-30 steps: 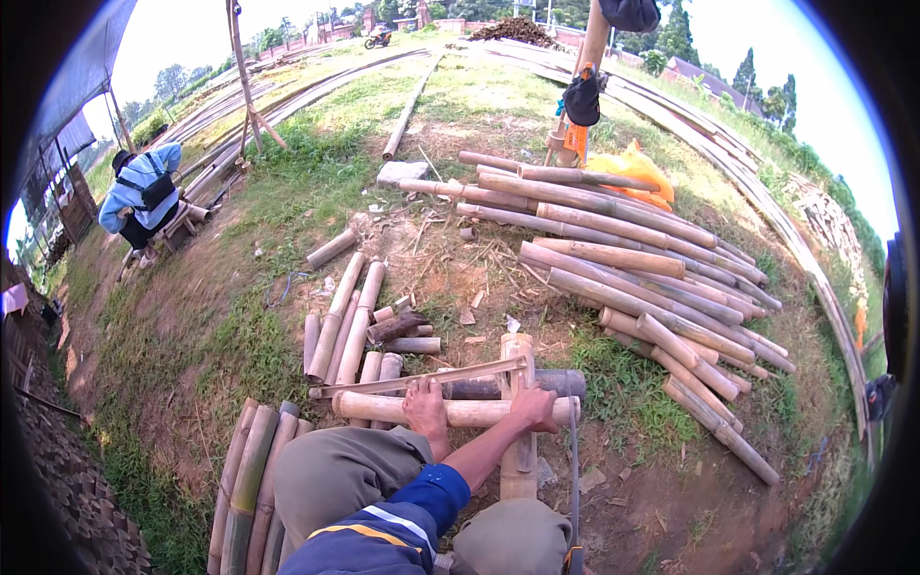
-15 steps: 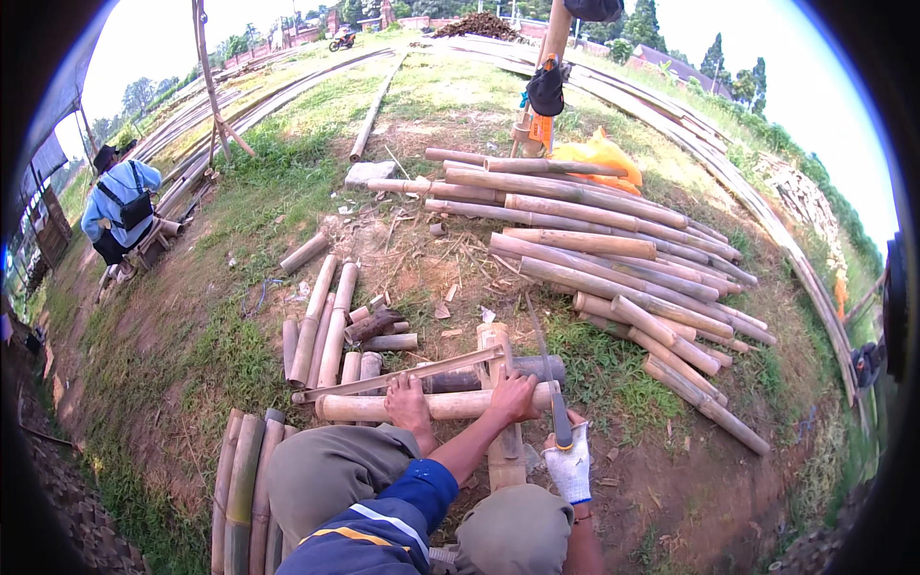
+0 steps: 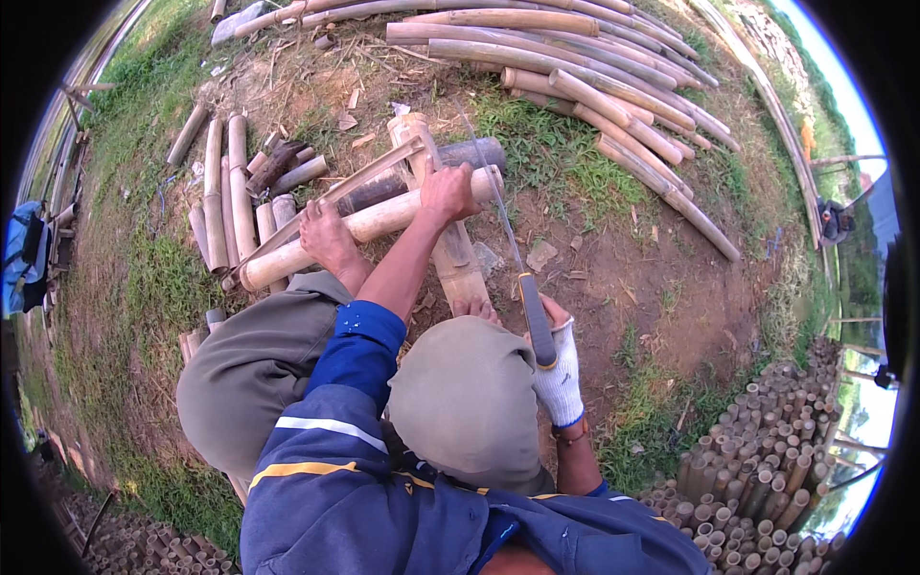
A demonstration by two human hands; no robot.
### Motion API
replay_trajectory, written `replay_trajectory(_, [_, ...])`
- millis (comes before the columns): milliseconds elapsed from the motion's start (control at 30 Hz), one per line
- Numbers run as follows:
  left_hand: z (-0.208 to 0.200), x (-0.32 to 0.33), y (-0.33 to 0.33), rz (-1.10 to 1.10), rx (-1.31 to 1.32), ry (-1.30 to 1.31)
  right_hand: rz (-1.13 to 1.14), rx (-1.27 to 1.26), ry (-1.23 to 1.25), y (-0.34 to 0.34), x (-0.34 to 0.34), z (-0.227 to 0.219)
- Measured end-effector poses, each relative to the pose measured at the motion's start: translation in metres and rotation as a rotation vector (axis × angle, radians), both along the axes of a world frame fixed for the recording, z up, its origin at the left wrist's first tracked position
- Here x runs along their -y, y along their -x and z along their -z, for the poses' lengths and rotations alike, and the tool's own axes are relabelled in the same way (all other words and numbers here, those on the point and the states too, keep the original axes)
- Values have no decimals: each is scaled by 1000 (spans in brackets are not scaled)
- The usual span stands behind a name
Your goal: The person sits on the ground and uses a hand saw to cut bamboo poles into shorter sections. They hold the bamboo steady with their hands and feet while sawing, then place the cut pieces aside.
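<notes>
My left hand (image 3: 448,195) is closed over a pale bamboo pole (image 3: 379,223) near its right end, pressing it from above. In my right hand (image 3: 559,369), wearing a white knit glove, is a handsaw (image 3: 535,321) with a dark grey and yellow handle. Its thin blade slants up and away, crossing at the pole's cut right end; whether it touches is hard to see. My bare left foot (image 3: 331,235) rests on the pole's left part. Beneath the pole lie a darker bamboo log (image 3: 383,187) and a wide bamboo support (image 3: 458,266), with my right toes (image 3: 476,309) beside it.
A slim bamboo strip (image 3: 369,172) slants behind the pole. Short bamboo pieces (image 3: 213,196) lie to the left. A big pile of long poles (image 3: 575,57) fills the far right. Upright bamboo (image 3: 767,450) stands bundled at the near right. Blue clothing (image 3: 24,254) shows at the left edge.
The view has tilted downward. My right hand has drawn the saw back toward me, so its handle is farther from the pole's end. Left hand and foot stay on the pole.
</notes>
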State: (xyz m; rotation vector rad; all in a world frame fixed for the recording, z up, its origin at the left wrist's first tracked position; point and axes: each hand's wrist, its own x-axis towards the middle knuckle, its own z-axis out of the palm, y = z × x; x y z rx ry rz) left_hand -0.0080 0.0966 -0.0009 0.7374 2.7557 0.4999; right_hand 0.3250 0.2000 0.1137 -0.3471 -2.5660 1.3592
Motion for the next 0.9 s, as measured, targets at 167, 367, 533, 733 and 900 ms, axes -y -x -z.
replay_trajectory(167, [11,-2,-1,9,-50,-61,-2,95,-32,-109,10,-15])
replay_trajectory(367, [-2,-7,-1,2,-55,-66,-49,-80,184,116,-15,44])
replay_trajectory(533, [0,3,4,4,-46,-84,-68,-57,159,77,-17,46])
replay_trajectory(733, [9,11,2,-19,-31,-58,-23,105,-134,-128,2,-2])
replay_trajectory(900, [13,4,-2,-1,-47,-58,-84,54,44,19,-38,65])
